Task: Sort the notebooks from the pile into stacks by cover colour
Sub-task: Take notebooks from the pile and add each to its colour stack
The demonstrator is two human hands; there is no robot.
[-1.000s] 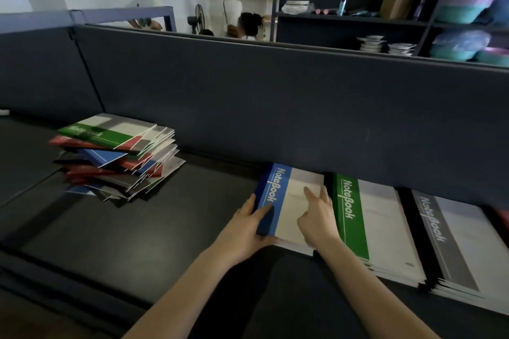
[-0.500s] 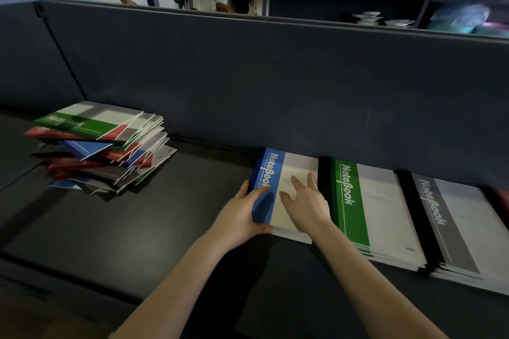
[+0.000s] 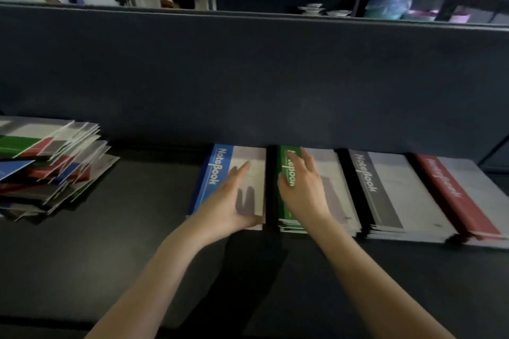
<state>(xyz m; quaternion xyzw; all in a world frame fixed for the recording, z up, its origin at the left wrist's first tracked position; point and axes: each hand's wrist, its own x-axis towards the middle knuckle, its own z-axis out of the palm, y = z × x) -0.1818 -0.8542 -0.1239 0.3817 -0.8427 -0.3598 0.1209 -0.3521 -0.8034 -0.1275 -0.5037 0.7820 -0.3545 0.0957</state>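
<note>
At right edge of blue stack (image 3: 213, 181), flat left hand (image 3: 232, 202); green stack (image 3: 341, 190) near

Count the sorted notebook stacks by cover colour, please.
Blue stack: 1
Green stack: 1
Grey stack: 1
Red stack: 1
Total: 4 sorted stacks, plus 1 mixed pile at the left.
</note>
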